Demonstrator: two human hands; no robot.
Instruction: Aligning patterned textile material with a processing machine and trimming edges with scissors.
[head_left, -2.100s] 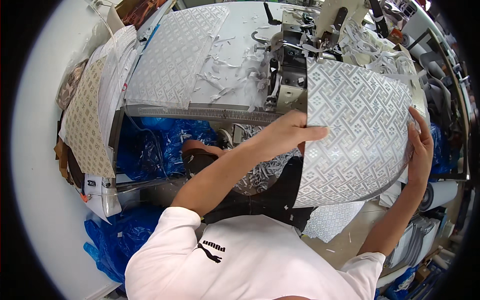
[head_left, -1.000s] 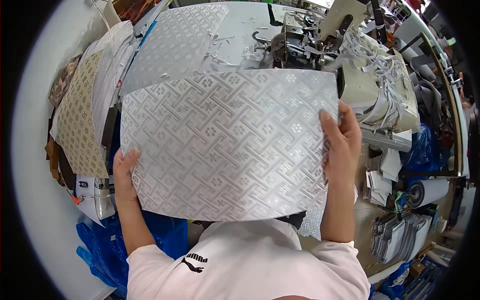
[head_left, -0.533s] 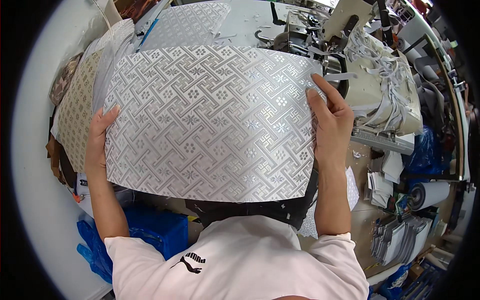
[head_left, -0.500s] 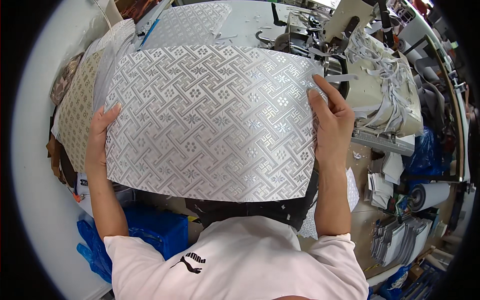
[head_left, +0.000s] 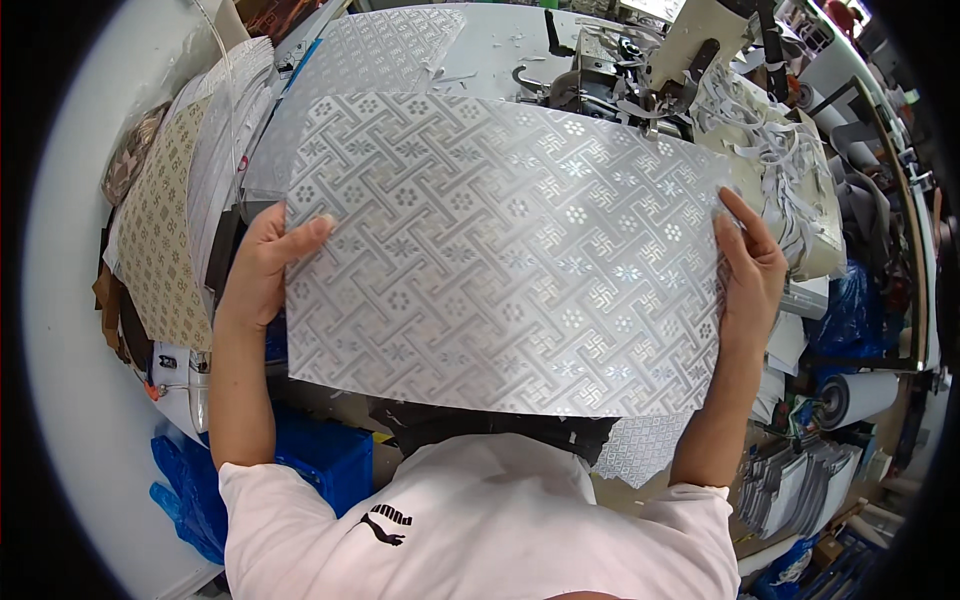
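Sheet (head_left: 505, 258) farther right, depth unclear

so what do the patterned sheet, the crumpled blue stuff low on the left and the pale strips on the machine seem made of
Patterned sheet: perhaps coated paper or thin plastic, satiny; its silvery motifs catch the light.
Crumpled blue stuff: likely thin plastic film, glossy; sharp creases and highlights.
Pale strips: possibly paper or plastic, fairly matt; they curl and tangle.

The patterned sheet (head_left: 505, 260) looked smooth, its silvery motifs glossy and light-catching. The worktop (head_left: 495, 52) seemed smooth, the machine (head_left: 600, 45) partly shiny metal. The shirt (head_left: 490, 520) was matt cloth; the blue bag (head_left: 190, 500), crinkled, glossy plastic.
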